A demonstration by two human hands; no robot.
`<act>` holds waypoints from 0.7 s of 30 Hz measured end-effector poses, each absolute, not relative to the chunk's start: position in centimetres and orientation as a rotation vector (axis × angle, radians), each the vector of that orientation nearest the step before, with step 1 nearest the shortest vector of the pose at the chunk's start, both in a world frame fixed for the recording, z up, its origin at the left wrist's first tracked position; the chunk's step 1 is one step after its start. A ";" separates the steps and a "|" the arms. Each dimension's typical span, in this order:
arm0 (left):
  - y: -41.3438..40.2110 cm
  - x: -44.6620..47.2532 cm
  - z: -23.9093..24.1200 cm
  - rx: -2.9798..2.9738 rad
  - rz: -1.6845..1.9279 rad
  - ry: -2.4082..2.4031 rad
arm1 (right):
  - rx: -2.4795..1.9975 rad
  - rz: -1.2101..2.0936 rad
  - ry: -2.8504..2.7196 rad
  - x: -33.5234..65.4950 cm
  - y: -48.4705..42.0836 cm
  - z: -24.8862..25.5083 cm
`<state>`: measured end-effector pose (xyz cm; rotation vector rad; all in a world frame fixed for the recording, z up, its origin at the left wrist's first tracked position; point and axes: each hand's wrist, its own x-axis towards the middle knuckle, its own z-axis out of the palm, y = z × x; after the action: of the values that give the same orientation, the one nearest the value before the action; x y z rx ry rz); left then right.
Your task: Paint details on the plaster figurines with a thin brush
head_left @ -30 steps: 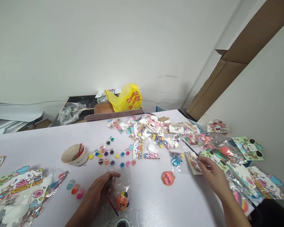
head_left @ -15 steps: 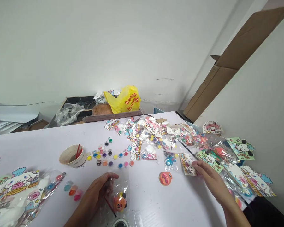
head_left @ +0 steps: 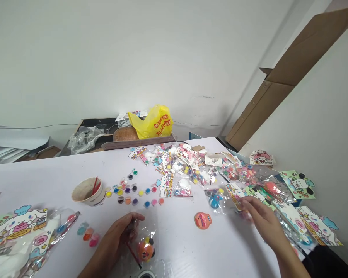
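My left hand (head_left: 118, 233) is closed on the edge of a clear plastic bag (head_left: 152, 226) at the near middle of the table. Inside or under that film lie an orange painted figure (head_left: 145, 250) and a thin dark red brush (head_left: 132, 255). Over on the right, my right hand (head_left: 262, 220) pinches the printed card (head_left: 234, 193) of another clear bag, which has a blue figure (head_left: 215, 200) in it. An orange-pink painted piece (head_left: 203, 220) lies loose between the hands.
A paper cup (head_left: 89, 192) with red sticks stands at left, beside several small paint pots (head_left: 135, 189). Bagged kits (head_left: 188, 156) pile up at the back right. More bags (head_left: 17, 239) lie near left. A yellow bag (head_left: 153, 121) sits behind the table.
My right hand has drawn slightly right, and the card and bag with the blue figure have turned and shifted right with it. My left hand stays nearly still.
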<state>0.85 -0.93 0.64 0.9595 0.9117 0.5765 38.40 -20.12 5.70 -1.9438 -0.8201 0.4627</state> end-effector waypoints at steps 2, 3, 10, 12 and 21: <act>-0.9 0.9 0.7 0.966 0.571 0.919 | -1.992 0.448 -0.782 39.3 -20.4 6.0; -0.9 0.9 0.7 0.969 0.568 0.920 | -2.016 0.445 -0.775 39.7 -20.5 6.2; -0.9 1.1 0.8 0.960 0.586 0.891 | -2.305 0.104 -0.930 41.7 -17.5 6.9; -0.9 1.1 0.6 0.954 0.594 0.874 | -2.287 0.033 -1.045 43.0 -14.4 7.1; -1.2 1.6 0.1 0.902 0.625 0.858 | -2.559 -0.039 -1.262 48.9 -1.7 7.5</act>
<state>1.64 -1.17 0.12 0.9016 0.8582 0.6250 48.91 -1.69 7.50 -2.5591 -1.2618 -0.0395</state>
